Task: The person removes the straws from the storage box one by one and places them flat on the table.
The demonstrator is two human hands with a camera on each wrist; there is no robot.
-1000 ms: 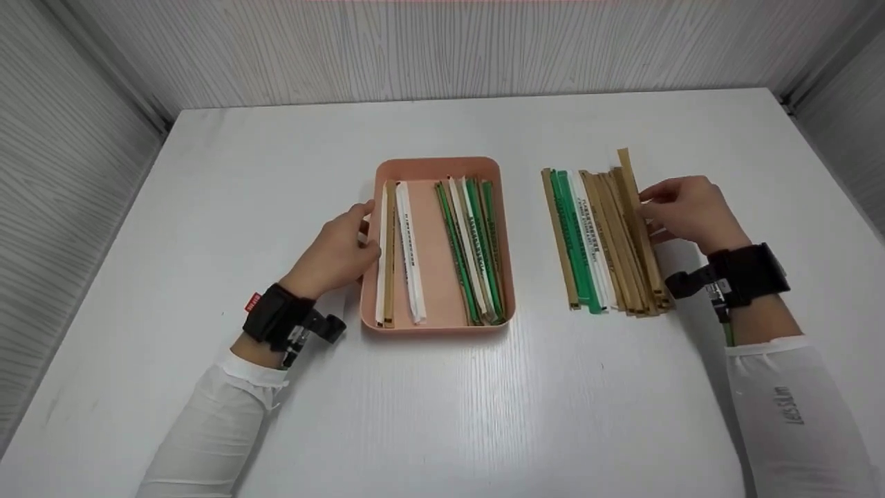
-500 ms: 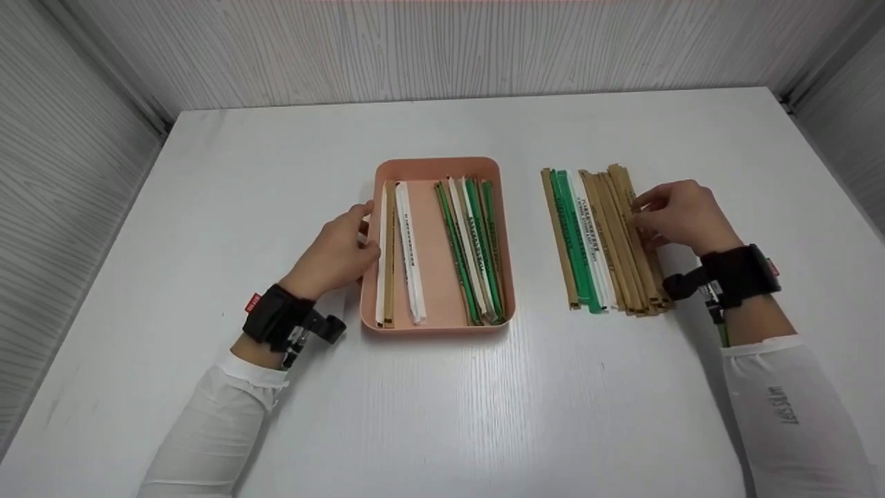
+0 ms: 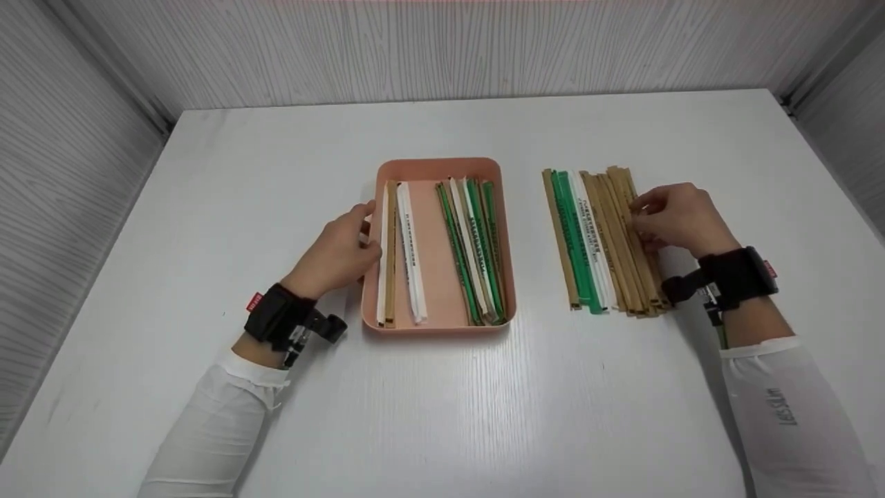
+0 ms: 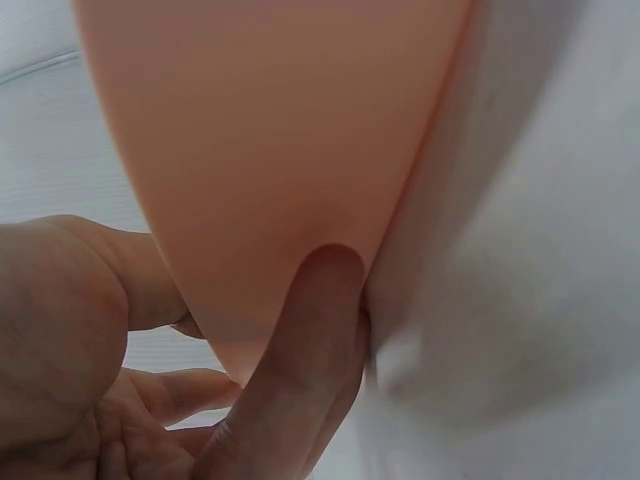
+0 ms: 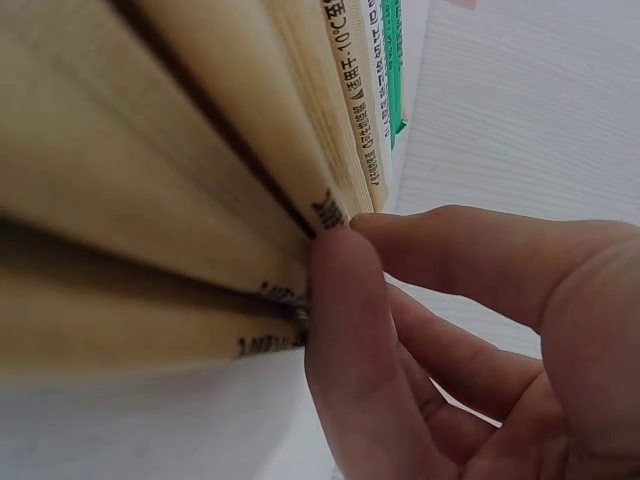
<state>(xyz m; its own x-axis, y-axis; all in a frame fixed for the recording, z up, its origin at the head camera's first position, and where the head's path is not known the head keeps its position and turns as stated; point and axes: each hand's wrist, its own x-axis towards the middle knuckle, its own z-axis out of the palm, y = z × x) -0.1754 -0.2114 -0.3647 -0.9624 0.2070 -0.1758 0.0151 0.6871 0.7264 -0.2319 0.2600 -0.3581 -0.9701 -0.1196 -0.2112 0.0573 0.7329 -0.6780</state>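
My left hand point(image 3: 337, 250) grips the left wall of a shallow pink tray point(image 3: 435, 328), which holds paper-wrapped straws in two groups. In the left wrist view, a finger point(image 4: 300, 345) lies along the outside of the tray wall point(image 4: 270, 130), and the thumb is by its rim. To the right of the tray lies a row of wrapped straws, green point(image 3: 576, 242), white point(image 3: 592, 238) and brown point(image 3: 620, 242). My right hand point(image 3: 681, 218) pinches a brown straw at the row's right edge. In the right wrist view, thumb and fingertip meet at the brown straws point(image 5: 230, 110).
Both the tray and the straw row rest on a white table point(image 3: 442, 415). A grey wood-grain panel point(image 3: 442, 48) rises behind it, with side panels at left and right. White tabletop separates the tray from the loose row.
One brown straw stuck out above the row's right end; it has come down and now lies about level with the others. My right hand moved slightly left with it. The left hand stayed put.
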